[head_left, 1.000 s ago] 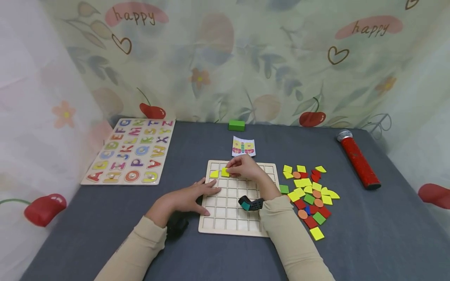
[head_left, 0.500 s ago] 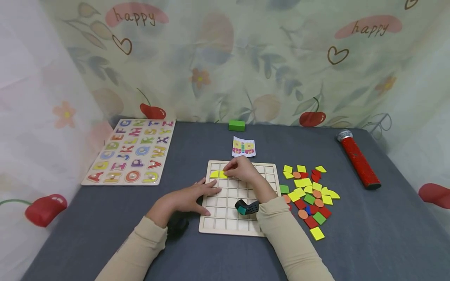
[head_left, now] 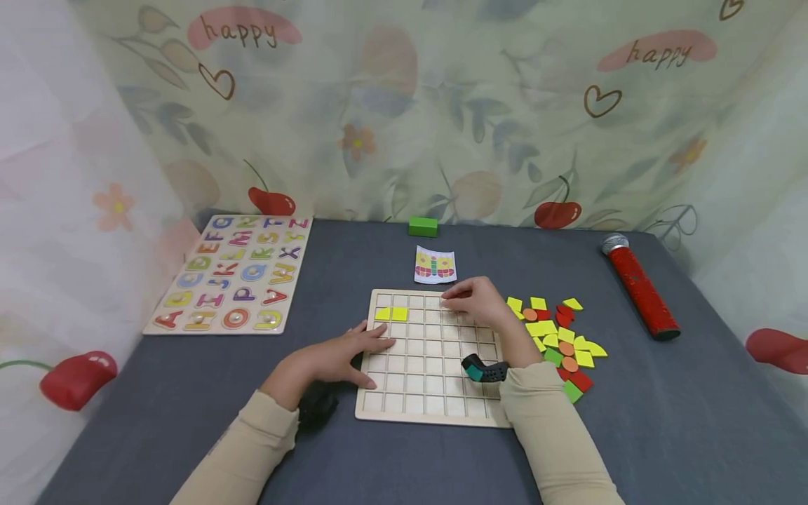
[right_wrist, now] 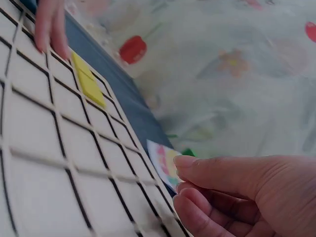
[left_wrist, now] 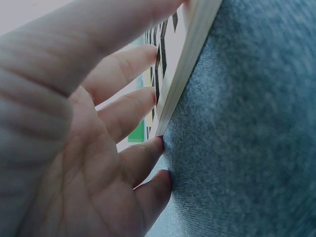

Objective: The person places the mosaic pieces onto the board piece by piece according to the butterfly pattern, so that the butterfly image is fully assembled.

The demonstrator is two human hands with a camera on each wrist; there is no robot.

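A pale wooden grid board [head_left: 416, 404] lies on the dark table. My left hand [head_left: 341, 356] rests at its left side with fingers spread, some over the grid; the left wrist view puts the fingertips [left_wrist: 148, 96] along the board's edge. Two yellow pieces sit side by side in cells near the upper left corner: one with a rounded corner [head_left: 382, 314] and a square [head_left: 399, 314]. Over the board's upper right part is my right hand [head_left: 482, 303], fingers loosely bent. Nothing shows between its thumb and fingertips [right_wrist: 186, 162] in the right wrist view.
Right of the board lie loose yellow [head_left: 585, 359], red [head_left: 581, 381], green and orange pieces, partly hidden by my right arm. Behind the board are a butterfly picture card [head_left: 435, 266] and a green block [head_left: 423, 226]. A letter puzzle [head_left: 152, 328] lies left, a red microphone [head_left: 644, 294] right.
My right hand set the yellow square down beside the rounded piece, let go and moved right across the board. My left hand stayed in place.
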